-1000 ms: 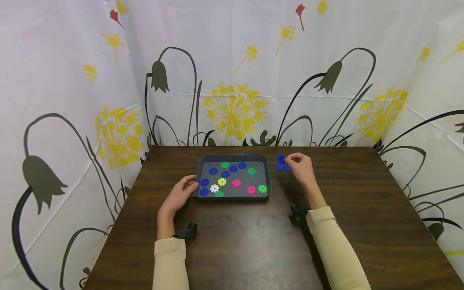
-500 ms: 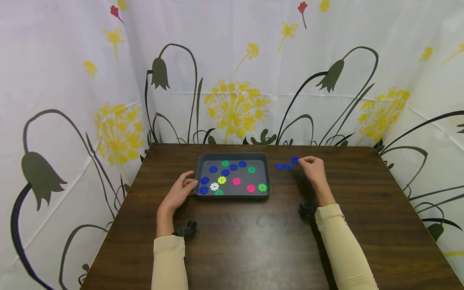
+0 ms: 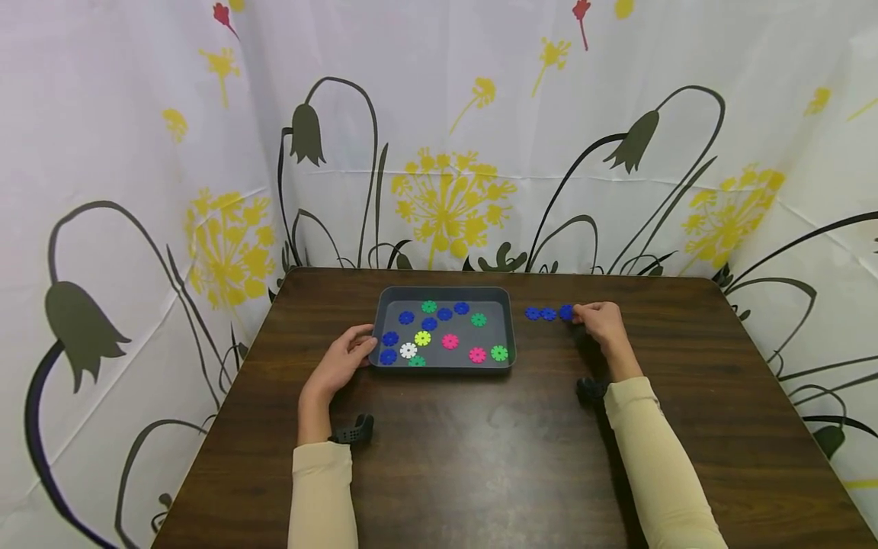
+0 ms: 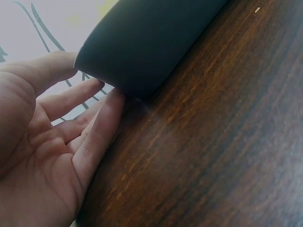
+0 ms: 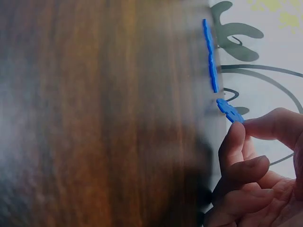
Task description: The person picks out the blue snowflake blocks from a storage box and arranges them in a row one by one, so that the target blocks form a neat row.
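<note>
A dark grey tray [image 3: 444, 369] lies on the table in the head view, holding several flower-shaped discs in blue, green, pink, yellow and white. My left hand [image 3: 338, 366] grips its left end, the thumb at the rim and the fingers against the outer wall [image 4: 142, 47] in the left wrist view. Right of the tray, two blue discs [image 3: 532, 313] lie side by side, edges meeting. My right hand [image 3: 605, 329] pinches a third blue disc [image 3: 565, 313] between thumb and forefinger. In the right wrist view that disc [image 5: 229, 109] is tilted, with a small gap to the pair [image 5: 210, 59].
The brown wooden table [image 3: 473, 457] extends toward the front and right. A white curtain [image 3: 439, 114] with printed flowers hangs behind its back edge. A dark wrist device [image 3: 354, 430] sits at the left wrist, another [image 3: 591, 391] at the right.
My right hand has moved right with the pinched blue disc, which was above the other two and is now roughly level with them at their right. The left hand stays at the tray.
</note>
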`<move>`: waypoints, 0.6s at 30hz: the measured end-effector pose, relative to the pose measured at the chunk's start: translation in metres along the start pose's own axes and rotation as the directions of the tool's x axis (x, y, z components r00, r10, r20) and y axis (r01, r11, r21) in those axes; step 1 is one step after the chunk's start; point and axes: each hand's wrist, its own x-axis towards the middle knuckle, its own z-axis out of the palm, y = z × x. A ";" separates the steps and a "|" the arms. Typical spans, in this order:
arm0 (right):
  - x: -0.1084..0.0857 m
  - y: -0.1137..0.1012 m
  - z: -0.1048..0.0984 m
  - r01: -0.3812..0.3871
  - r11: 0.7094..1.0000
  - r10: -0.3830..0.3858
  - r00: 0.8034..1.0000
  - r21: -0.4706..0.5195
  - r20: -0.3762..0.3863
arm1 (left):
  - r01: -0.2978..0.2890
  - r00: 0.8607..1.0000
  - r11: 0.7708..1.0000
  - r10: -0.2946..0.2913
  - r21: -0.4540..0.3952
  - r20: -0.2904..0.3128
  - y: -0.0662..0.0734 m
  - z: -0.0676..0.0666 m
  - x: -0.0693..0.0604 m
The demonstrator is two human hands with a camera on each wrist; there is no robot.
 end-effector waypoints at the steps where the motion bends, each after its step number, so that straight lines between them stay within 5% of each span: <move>1: 0.001 0.000 0.000 -0.003 1.000 0.003 1.000 -0.007 0.005 | -0.001 1.000 1.000 0.001 0.003 0.000 0.000 0.000 0.000; 13: 0.007 -0.001 0.001 -0.019 0.999 0.019 1.000 -0.028 0.005 | -0.015 1.000 1.000 0.015 -0.004 0.009 0.000 -0.001 0.000; 18: 0.008 0.001 0.001 -0.016 1.000 0.016 1.000 -0.024 0.002 | 0.001 1.000 1.000 0.000 -0.003 0.020 0.010 -0.001 -0.006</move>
